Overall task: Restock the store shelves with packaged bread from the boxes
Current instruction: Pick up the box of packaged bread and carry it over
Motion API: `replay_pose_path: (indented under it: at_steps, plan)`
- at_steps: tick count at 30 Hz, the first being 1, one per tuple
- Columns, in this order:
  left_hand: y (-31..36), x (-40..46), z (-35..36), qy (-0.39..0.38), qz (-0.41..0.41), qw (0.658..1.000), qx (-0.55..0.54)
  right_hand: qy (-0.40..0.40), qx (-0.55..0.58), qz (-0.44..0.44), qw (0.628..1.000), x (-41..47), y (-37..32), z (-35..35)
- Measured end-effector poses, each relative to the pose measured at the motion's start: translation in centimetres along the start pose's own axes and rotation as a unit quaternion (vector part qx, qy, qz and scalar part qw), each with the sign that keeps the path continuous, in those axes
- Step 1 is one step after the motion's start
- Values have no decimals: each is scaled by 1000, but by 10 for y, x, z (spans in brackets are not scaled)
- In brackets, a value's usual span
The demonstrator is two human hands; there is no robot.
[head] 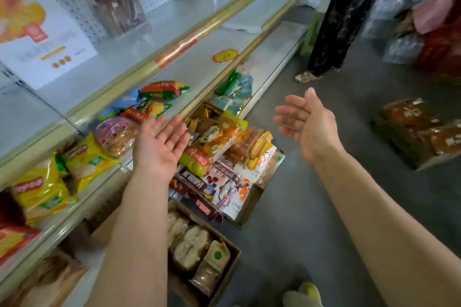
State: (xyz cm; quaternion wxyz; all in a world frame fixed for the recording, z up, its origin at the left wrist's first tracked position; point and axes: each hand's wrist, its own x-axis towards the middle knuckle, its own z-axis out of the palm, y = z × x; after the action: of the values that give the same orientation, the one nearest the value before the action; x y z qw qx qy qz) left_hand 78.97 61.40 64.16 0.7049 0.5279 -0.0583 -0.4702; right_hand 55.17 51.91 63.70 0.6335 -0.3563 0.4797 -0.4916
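both hands were released, palms up and empty. the left hand [159, 147] hovered directly above the heaped box [224, 164] of packaged bread on the floor, nearer than the right hand [308, 123]. the packets' long axes ran various ways. the middle shelf [199, 70] beyond lay largely bare; the aisle floor right was open.

Bystander's patterned trousers [341, 15], leopard-print shoe [307, 76], grey floor [311, 202], starburst price sticker [225, 55].

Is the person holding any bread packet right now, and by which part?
No. Both the left hand and the right hand are open, palms up, empty.
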Motion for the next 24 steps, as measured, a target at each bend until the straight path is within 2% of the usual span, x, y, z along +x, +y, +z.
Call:
replay_pose_path:
  at_steps: [5, 12, 18, 24]
  plan:
    - [-28, -14, 104, -75, -3, 996, 42, 77, 2, -36, 996, 6, -66, -95]
    - [-133, -43, 292, -176, -72, 980, 62, 165, 8, -61, 984, 44, -136, -263]
    - [-233, -69, 430, -228, -128, 962, 80, 222, -22, -68, 973, 81, -199, -413]
    - [-317, -73, 531, -251, -185, 942, 122, 268, -56, -43, 961, 128, -236, -527]
